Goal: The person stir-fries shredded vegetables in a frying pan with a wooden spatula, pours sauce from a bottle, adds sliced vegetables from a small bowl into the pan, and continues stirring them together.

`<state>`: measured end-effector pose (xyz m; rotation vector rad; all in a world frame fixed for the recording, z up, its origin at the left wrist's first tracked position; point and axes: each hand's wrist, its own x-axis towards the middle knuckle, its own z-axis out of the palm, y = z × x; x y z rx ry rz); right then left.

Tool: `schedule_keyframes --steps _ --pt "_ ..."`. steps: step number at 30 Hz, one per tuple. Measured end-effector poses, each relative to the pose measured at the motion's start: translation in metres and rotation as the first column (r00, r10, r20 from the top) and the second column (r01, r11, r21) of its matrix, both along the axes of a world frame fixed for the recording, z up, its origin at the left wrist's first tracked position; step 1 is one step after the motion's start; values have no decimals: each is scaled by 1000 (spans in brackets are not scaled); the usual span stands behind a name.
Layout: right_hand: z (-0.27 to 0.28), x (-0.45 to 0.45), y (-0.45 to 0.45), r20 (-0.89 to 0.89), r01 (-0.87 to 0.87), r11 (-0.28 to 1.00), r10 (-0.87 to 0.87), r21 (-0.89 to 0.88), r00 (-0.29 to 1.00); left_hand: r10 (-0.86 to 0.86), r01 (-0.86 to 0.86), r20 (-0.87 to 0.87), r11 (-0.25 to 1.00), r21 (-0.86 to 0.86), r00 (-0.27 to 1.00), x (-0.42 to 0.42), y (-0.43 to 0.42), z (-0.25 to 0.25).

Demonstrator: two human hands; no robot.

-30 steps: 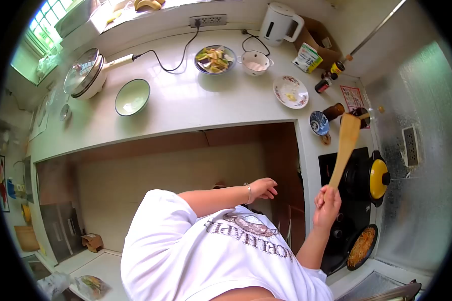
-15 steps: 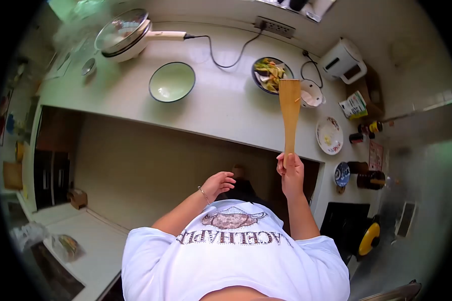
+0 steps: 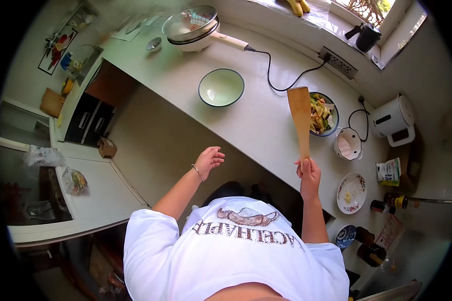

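My right hand (image 3: 309,173) is closed round the handle of a wooden spatula (image 3: 300,118), its flat blade pointing up over the counter. The blade overlaps the left edge of a bowl of sliced vegetables (image 3: 322,113) in the view. My left hand (image 3: 209,161) holds nothing, its fingers apart, over the floor in front of the counter. Beyond it an empty pale green bowl (image 3: 221,88) stands on the counter (image 3: 256,120). A white electric pot (image 3: 198,42) with a glass lid (image 3: 188,22) is farther back, with steam near it.
To the right are a small white pot (image 3: 348,144), a floral plate (image 3: 351,193), a kettle (image 3: 394,118), a seasoning bag (image 3: 388,172) and dark bottles (image 3: 371,253). A black cord (image 3: 281,89) runs to the wall socket. Plastic bags (image 3: 44,155) lie on the left counter.
The view has swung left, away from the stove with the yellow-lidded pot. The spatula, still in my right hand, has moved from the stove side to near the vegetable bowl. My left hand stays empty.
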<state>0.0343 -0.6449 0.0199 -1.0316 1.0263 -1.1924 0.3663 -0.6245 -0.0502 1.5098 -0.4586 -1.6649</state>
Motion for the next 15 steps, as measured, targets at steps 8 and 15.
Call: schedule_keyframes --steps 8,15 --pt "-11 34 -28 109 -52 997 46 53 993 92 -96 -49 993 -67 995 42 -62 0" --pt "-6 84 -35 4 96 992 -97 77 995 227 -228 -24 970 -90 974 78 -176 -30"
